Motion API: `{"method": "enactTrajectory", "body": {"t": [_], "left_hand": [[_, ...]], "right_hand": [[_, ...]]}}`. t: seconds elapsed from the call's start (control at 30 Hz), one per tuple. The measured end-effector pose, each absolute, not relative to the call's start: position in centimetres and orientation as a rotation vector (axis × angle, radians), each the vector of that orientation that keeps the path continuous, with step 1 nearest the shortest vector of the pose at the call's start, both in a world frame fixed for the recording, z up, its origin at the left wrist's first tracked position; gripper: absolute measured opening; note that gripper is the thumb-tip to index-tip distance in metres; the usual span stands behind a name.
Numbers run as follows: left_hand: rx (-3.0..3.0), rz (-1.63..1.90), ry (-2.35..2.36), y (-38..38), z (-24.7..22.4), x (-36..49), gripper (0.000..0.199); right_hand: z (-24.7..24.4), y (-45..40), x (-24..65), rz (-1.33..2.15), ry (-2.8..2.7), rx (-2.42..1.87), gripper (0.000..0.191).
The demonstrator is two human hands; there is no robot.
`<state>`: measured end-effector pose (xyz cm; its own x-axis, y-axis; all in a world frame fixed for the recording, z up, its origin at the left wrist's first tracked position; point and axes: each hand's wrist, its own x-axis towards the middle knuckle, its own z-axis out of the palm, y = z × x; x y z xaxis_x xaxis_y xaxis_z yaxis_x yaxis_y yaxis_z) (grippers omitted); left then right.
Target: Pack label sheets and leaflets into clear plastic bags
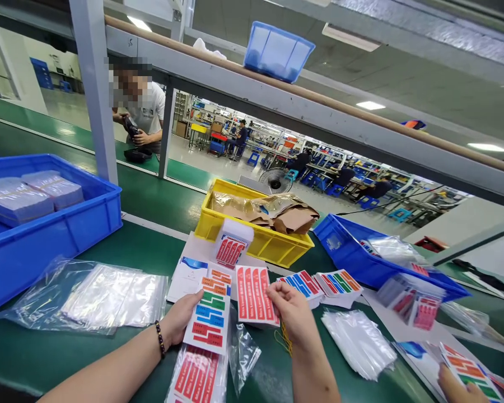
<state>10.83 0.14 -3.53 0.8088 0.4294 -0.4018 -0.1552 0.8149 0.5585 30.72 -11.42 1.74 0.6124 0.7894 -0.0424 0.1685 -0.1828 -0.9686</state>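
Note:
My left hand is closed on a sticker sheet with orange, green, blue and red labels, its thumb on the edge. My right hand pinches a red label sheet by its right edge, just beside the coloured one. Below my left hand lies a clear plastic bag with red label sheets in it. A stack of clear-wrapped red labels stands behind the sheets. Blue-printed white booklets lie left of it. Two piles of coloured sticker sheets are right of my right hand.
Clear bags lie at left and right. A blue bin, a yellow bin with brown paper and another blue bin line the back. A co-worker's hand holds a sticker sheet at lower right. Another person stands across the bench.

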Motion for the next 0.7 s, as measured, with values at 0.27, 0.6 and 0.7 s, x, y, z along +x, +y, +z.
{"method": "enactTrajectory", "body": {"t": [0.27, 0.6, 0.7], "left_hand": [[0.526, 0.421, 0.485, 0.3, -4.6, 11.3, 0.048], [0.693, 0.549, 0.475, -0.2, -5.4, 11.7, 0.069], [0.733, 0.58, 0.471, -0.4, -5.2, 11.7, 0.066]], "right_hand": [[-3.2, -7.9, 24.0, 0.925, -0.77, -1.686, 0.054], [-7.1, -8.1, 25.4, 0.695, -1.128, -1.91, 0.046], [-6.9, -7.9, 25.3, 0.681, -1.048, -1.864, 0.058]]}}
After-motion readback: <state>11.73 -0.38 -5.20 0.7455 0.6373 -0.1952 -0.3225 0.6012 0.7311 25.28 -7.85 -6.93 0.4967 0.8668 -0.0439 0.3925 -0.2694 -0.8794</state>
